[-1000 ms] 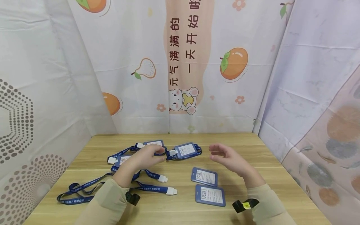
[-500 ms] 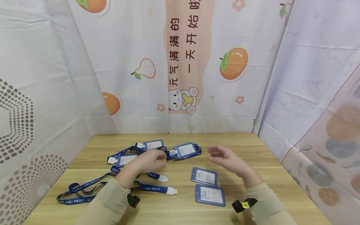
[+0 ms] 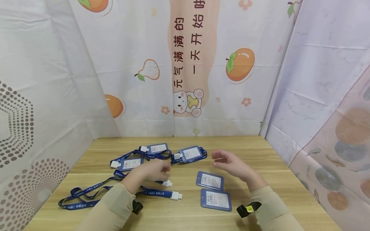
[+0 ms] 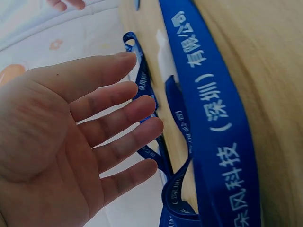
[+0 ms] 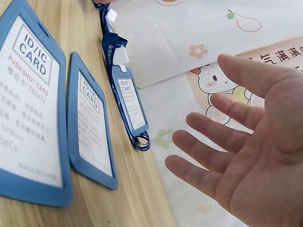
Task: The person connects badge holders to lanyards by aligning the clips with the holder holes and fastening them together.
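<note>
My left hand point(image 3: 153, 170) hovers above the left-centre of the table with its fingers loosely bent. In the left wrist view its palm and spread fingers show, holding nothing, beside a blue lanyard point(image 4: 213, 104) with white lettering. Part of the lanyards lies hidden behind this hand and forearm in the head view. My right hand point(image 3: 232, 164) hangs relaxed over the right side, also with nothing in it. Nearest to it are two loose blue badge holders, the farther one point(image 3: 210, 181) just beyond the nearer one point(image 3: 215, 200). Both lie flat with white inserts facing up.
Badge holders with lanyards attached lie towards the back: one point(image 3: 190, 154) at the centre, another point(image 3: 157, 148) left of it, a third point(image 3: 130, 164) nearer. A loose lanyard strap point(image 3: 83, 205) loops at the front left. Printed curtains point(image 3: 130, 106) enclose the wooden table point(image 3: 185, 218).
My left hand has drawn back slightly towards me, uncovering more of the badge holders behind it. My right hand has drifted a little to the left. Badge holders and lanyards stay in place.
</note>
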A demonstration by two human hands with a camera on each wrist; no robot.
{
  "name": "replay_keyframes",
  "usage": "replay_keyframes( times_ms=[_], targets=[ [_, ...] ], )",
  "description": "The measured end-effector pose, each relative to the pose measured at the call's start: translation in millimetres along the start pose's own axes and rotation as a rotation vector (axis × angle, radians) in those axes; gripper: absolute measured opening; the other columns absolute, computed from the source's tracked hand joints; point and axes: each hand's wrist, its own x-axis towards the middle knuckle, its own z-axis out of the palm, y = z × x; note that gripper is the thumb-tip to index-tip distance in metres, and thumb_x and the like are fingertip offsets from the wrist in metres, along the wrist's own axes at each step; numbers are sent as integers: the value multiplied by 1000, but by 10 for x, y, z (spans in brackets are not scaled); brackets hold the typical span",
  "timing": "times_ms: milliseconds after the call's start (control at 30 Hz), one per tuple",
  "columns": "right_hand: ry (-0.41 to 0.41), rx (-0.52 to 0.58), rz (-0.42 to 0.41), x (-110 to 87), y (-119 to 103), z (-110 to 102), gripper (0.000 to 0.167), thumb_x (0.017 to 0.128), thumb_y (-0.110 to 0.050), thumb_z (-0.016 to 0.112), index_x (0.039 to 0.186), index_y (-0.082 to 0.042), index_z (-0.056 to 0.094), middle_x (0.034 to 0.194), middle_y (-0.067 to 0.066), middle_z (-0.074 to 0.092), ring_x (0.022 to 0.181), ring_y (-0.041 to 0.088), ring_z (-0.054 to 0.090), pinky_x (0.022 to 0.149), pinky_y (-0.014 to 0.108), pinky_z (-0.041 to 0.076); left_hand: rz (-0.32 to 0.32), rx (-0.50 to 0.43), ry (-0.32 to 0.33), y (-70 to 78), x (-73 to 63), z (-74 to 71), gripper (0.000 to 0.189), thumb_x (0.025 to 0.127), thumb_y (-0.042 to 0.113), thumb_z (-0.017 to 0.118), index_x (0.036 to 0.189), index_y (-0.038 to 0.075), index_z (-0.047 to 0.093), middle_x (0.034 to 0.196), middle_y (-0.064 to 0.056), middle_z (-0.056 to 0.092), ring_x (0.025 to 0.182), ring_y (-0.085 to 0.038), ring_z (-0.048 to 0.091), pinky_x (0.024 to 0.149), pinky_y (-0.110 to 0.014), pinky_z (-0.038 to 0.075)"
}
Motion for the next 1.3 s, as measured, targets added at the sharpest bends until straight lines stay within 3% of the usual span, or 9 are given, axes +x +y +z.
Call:
replay_keyframes(
  times_ms=[400,700,1067,1300],
  targets=[
    [15,-3,34,-23,62,19,44,100,-22,68,137,-3,55,137,18,57,126,38,56,101,51,48,-100,68,-51,7,28,91,11,85,22,83,94,21,76,87,11,62,80,-12,57,80,-39,51],
    [27,-3,72,-12,144,38,49,96,-34,73,136,-9,58,135,12,60,125,34,57,102,51,47,-104,100,-81,-16,33,114,10,82,21,82,88,26,76,84,13,63,78,-11,58,78,-37,51],
    [32,5,77,-37,195,53,42,99,-24,69,136,-8,58,137,13,59,127,36,56,102,52,46,-102,76,-72,-16,27,146,17,80,21,83,82,28,67,82,9,60,77,-14,55,71,-35,47],
    [39,7,84,-55,185,42,48,97,-32,71,137,-8,57,136,12,60,127,36,56,103,52,46,-47,81,-55,7,31,153,15,86,19,79,83,26,66,80,10,60,74,-12,55,70,-33,46]
  ],
)
